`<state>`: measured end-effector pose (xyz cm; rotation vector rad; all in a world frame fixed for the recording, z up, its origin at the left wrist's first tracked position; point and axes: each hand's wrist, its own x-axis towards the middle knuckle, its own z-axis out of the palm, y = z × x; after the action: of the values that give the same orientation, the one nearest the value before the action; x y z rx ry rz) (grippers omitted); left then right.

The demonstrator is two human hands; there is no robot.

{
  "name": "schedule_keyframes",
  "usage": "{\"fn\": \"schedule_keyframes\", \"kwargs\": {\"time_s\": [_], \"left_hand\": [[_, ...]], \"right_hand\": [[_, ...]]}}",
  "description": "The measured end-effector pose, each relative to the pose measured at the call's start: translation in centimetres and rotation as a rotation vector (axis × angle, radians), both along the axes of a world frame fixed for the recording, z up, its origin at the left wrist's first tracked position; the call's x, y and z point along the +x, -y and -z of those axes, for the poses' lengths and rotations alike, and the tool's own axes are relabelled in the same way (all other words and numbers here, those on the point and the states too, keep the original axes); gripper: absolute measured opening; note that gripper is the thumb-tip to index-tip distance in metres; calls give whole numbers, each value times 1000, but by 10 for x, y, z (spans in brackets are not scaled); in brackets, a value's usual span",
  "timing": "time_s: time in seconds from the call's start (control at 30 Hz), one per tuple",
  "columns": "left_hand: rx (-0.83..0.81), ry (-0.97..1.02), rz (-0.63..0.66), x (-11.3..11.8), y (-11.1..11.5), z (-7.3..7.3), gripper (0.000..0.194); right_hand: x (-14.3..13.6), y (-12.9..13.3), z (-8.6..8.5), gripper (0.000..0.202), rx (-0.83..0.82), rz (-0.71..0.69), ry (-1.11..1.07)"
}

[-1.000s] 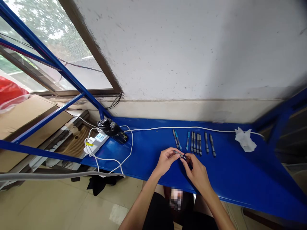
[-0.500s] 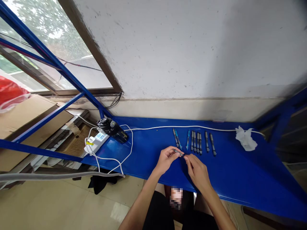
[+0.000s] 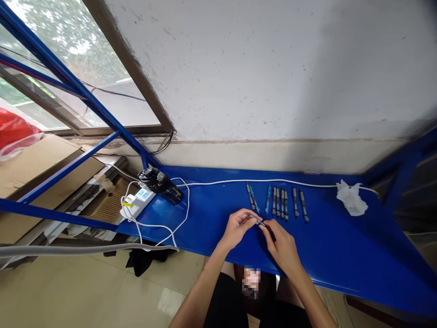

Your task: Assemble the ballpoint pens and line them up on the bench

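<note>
Above the front part of the blue table, both hands are closed around one slim grey and black pen (image 3: 255,218). My left hand (image 3: 238,228) pinches its grey upper part between thumb and fingers. My right hand (image 3: 282,242) grips the dark lower end, which partly shows between the thumb and fingers. Just beyond the hands lie several pens in a loose row: a grey pen (image 3: 250,196) beside a blue pen (image 3: 254,198), another blue pen (image 3: 268,199), a close group of grey pens (image 3: 282,202), and two grey pens (image 3: 295,201) (image 3: 303,206) at the right.
A black bottle (image 3: 162,186) lies tilted by a white power strip (image 3: 138,202) with looping white cables at the left. Crumpled white tissue (image 3: 351,198) sits at the right, on a cable along the back of the blue table (image 3: 341,255). Blue frame bars (image 3: 99,114) rise at the left.
My right-hand fingers have shifted slightly along the pen, and more of its dark end shows between them. My left hand stays nearly still. The row of pens is unchanged.
</note>
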<state>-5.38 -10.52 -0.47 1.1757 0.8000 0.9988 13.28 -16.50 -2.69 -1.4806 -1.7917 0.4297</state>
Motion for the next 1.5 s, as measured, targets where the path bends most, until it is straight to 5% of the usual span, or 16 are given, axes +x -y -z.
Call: {"fn": "schedule_keyframes", "kwargs": {"time_s": [0.57,1.03,1.23,1.5], "left_hand": [[-8,16,6,1,-2,1,32],[-32,27,98,-4,-2,4,34],[-90,112,50,0,-3,6,43],[-110,106,-11,-5,-2,2,33]], "right_hand": [[2,-1,4,32,-21,-31,-2],[2,5,-15,55,-372,-102,-394],[-17,10,-12,49,-288,-1,-462],[-34,2,-18,59,-733,-109,-1132]]}}
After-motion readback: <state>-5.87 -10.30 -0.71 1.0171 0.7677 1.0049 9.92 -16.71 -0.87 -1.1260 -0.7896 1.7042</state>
